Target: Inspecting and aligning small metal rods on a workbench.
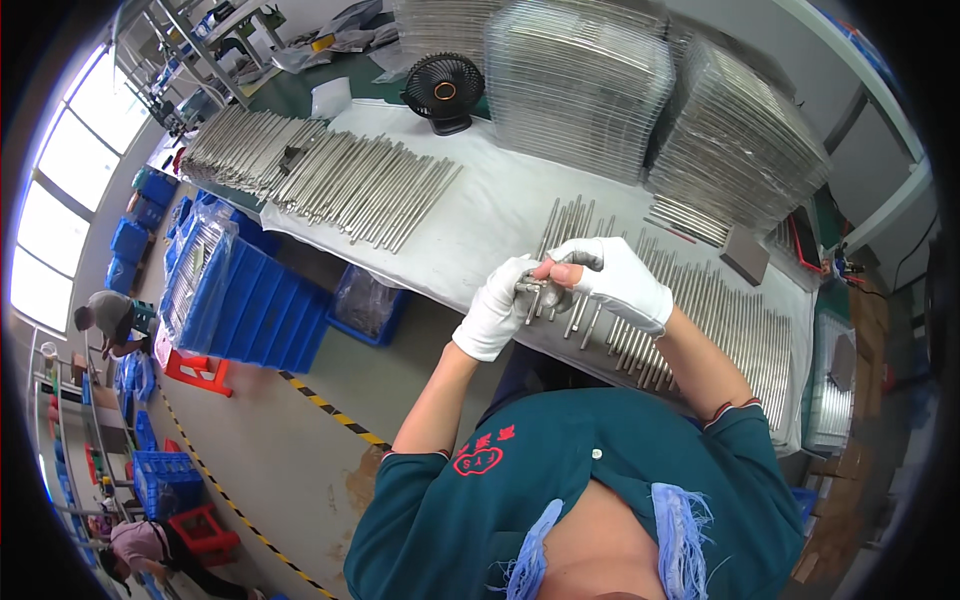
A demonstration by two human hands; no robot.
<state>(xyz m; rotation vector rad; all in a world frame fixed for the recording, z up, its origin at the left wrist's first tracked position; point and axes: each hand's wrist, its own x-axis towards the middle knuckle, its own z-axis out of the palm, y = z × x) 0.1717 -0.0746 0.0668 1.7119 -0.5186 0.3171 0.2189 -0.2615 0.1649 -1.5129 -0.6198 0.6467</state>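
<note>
Above the near edge of the white-covered table, my hands meet in front of my chest, both in white gloves with bare fingertips showing. My left hand is closed, its fingers curled around a silvery piece that looks like a metal rod; the fingers hide most of it. From the right, my right hand pinches at the same spot with thumb and forefinger. Grey smudges darken the glove fingers there. Under and right of my hands lies a row of loose metal rods, side by side.
On the left of the table lies another row of rods. A black fan and tall stacks of wrapped trays stand at the back. A grey block sits at right. Blue crates stand left; two people work farther off.
</note>
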